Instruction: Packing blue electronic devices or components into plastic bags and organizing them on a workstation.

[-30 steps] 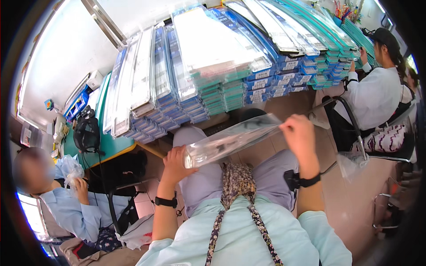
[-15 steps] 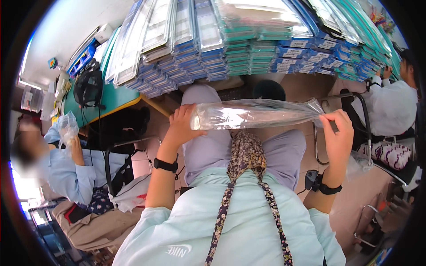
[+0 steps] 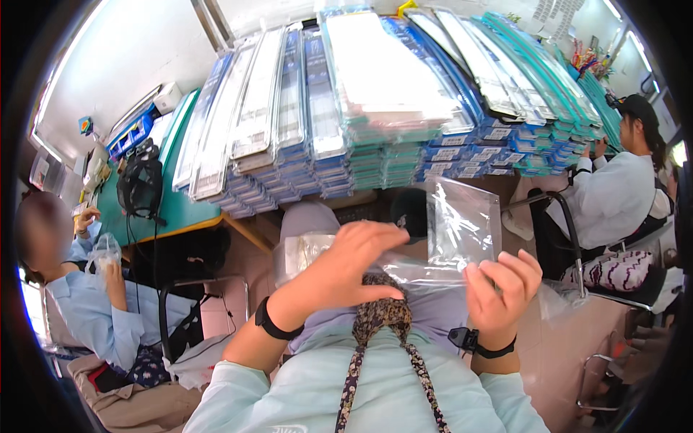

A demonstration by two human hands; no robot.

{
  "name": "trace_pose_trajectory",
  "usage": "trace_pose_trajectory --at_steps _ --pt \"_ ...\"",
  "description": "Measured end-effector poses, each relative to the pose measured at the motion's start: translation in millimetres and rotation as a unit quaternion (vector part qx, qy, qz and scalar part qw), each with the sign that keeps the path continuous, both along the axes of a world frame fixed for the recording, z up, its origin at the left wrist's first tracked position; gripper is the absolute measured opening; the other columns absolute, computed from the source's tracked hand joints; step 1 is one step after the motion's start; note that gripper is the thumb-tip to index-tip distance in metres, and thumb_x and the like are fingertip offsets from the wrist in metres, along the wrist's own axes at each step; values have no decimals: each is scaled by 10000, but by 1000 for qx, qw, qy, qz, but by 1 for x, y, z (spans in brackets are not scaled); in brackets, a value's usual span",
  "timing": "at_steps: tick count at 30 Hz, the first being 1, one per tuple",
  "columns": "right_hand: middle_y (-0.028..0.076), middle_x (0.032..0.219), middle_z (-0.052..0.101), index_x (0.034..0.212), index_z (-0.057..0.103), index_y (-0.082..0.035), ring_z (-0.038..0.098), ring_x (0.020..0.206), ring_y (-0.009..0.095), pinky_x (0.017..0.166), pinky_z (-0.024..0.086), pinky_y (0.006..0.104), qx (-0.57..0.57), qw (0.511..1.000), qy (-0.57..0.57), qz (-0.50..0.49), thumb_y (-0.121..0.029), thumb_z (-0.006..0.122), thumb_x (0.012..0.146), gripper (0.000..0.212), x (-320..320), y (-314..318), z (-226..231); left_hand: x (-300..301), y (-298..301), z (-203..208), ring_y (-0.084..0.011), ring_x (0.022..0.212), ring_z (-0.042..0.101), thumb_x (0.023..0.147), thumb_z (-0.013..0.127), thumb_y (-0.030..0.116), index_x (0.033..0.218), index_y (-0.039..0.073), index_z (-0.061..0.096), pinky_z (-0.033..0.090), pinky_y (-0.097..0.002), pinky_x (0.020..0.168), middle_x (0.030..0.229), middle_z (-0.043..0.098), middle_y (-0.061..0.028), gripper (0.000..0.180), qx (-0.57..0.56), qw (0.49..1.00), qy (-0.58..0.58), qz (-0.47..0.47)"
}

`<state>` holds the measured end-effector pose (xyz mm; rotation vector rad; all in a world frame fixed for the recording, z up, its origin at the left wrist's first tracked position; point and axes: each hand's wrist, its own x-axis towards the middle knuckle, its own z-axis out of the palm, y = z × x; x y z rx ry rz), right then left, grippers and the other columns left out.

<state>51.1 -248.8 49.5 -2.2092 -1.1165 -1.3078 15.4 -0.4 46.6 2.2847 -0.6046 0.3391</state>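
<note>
A long clear plastic bag (image 3: pixel 422 274) lies across my lap, with a crinkled bundled end (image 3: pixel 307 251) at the left over my thigh. Its right part stands up as a flat, shiny square panel (image 3: pixel 462 224). My right hand (image 3: pixel 505 289) pinches the bag near the lower right of that panel, fingers curled. Over the left part of the bag my left hand (image 3: pixel 343 267) reaches rightward, its fingers stretched and the thumb apart. Whether its palm touches the film cannot be made out.
Ahead, a table carries high stacks of flat blue and green packages (image 3: pixel 397 115) in clear wrap. A green table (image 3: pixel 177 209) with a black mesh bag (image 3: pixel 141 186) stands at left. Co-workers sit on either side, one holding a clear bag (image 3: pixel 107 252). A chair frame (image 3: pixel 574 238) is at right.
My left hand has let go of the bag's left end and moved right. The bag's right part has been raised into an upright panel. The view has tilted upward.
</note>
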Motion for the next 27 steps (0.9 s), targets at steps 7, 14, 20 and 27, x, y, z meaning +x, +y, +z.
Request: trace_pose_trajectory --at_steps 7,14,20,27 --pt "-32 951 519 901 633 -193 505 950 204 916 372 428 26 993 -50 -101 -91 690 754 188 -6 -15 3 17 -32 28 -268 756 601 752 640 10 917 74 639 459 -357 658 819 632 -71 177 -43 996 -8 -73" --pt "79 993 486 962 580 -68 511 980 299 920 397 488 214 928 -158 -262 -80 541 843 125 -3 -50 8 13 -43 14 -290 770 606 801 627 103 867 60 606 482 -383 657 825 628 -82 82 -34 994 43 -94" --pt "198 1239 473 1286 402 24 504 1096 354 989 354 520 592 613 414 319 -534 581 805 758 15 -44 15 7 -50 16 -299 770 597 819 617 104 893 59 609 470 -368 650 814 620 -93 87 -25 997 40 -67" --pt "174 1298 443 1392 237 69 450 1173 288 1062 265 513 487 546 457 505 -746 504 723 1088 17 -65 16 19 -51 -18 -244 760 610 858 559 65 931 17 585 479 -337 695 835 616 -103 91 -77 991 94 -65"
